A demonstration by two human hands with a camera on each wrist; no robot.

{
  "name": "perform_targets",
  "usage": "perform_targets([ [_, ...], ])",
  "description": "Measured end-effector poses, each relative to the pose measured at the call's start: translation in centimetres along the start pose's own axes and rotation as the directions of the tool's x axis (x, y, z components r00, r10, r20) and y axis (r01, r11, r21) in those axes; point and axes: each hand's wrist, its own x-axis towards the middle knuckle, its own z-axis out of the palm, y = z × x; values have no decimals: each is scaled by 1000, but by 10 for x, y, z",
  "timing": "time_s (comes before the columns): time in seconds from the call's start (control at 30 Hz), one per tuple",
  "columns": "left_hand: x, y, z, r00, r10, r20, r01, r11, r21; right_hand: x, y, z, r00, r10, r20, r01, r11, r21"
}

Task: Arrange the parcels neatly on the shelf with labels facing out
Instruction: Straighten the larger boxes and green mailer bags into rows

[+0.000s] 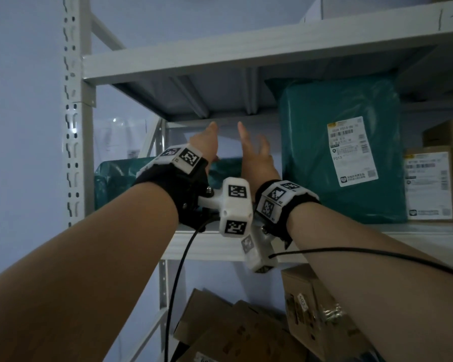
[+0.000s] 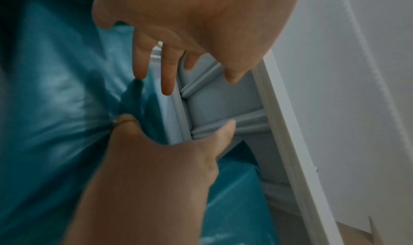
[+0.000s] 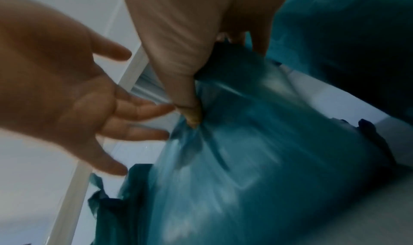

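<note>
On the shelf (image 1: 403,231), right hand (image 1: 256,160) grips flat teal parcel (image 1: 113,178), left hand (image 1: 204,145) alongside.

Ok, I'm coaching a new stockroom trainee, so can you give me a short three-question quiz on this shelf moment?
1. True or false: the upright teal parcel shows its label to the front.
2. The left grip is spread open. What does the right grip do to the low teal parcel? A. pinches its plastic B. hovers clear of it C. holds a cardboard box instead
3. Fill in: the upright parcel stands to the ____ of the low one.
Key: 1 true; 2 A; 3 right.
</note>
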Motion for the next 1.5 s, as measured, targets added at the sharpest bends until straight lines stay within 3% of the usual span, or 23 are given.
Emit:
perform_targets([
  [0.1, 4, -12, -15, 999, -40, -22, 42, 997, 72, 2, -1, 6, 990, -8, 142, 25, 992, -124],
  [0.2, 14, -22, -26, 997, -40, -73, 61, 947, 316, 8, 0, 11, 973, 18, 229, 37, 972, -232],
  [0.23, 13, -27, -30, 994, -1, -105, 45, 905, 423, 10, -1, 11, 970, 29, 242, 27, 974, -223],
  [0.3, 27, -44, -41, 993, 67, -100, 22, 720, 694, 12, -1, 9, 964, 40, 263, 16, 978, -208],
  [0.33, 35, -53, -46, 993, 76, -94, 14, 700, 714, 12, 1, 9, 963, 45, 267, 12, 978, -208],
  [0.4, 44, -62, -53, 991, 51, -120, 38, 768, 639, 11, 5, 8, 966, 63, 250, -6, 975, -223],
  [0.43, 45, -66, -53, 980, 64, -188, 69, 776, 627, 10, 8, 8, 969, 76, 234, -21, 973, -230],
  [0.6, 48, -81, -57, 966, 81, -244, 130, 663, 738, 7, 14, 4, 950, 195, 244, -140, 964, -224],
  [0.7, 54, -84, -58, 961, 91, -263, 137, 668, 731, 5, 11, -4, 919, 269, 289, -205, 951, -232],
  [0.83, 51, -79, -60, 971, 68, -228, 119, 692, 712, 4, 7, -8, 892, 276, 357, -186, 946, -266],
  [1.0, 43, -75, -65, 990, 51, -132, 54, 728, 684, -1, 1, -12, 904, 258, 340, -170, 949, -266],
  [1.07, 41, -77, -67, 990, 89, -110, 11, 725, 689, -2, 3, -13, 933, 200, 300, -135, 965, -223],
  [1.17, 27, -75, -69, 970, 172, -169, -39, 803, 594, -1, 6, -16, 977, 113, 182, -102, 992, -69],
  [1.27, 23, -75, -70, 932, 213, -294, -9, 824, 567, 1, 3, -19, 995, 80, 61, -93, 959, 267],
  [1.37, 15, -71, -67, 871, 233, -432, -1, 880, 474, 7, -2, -33, 995, 92, -27, -71, 893, 445],
  [1.5, 5, -71, -59, 782, 278, -558, -159, 954, 253, 25, -7, -58, 959, 138, -249, 9, 858, 513],
])
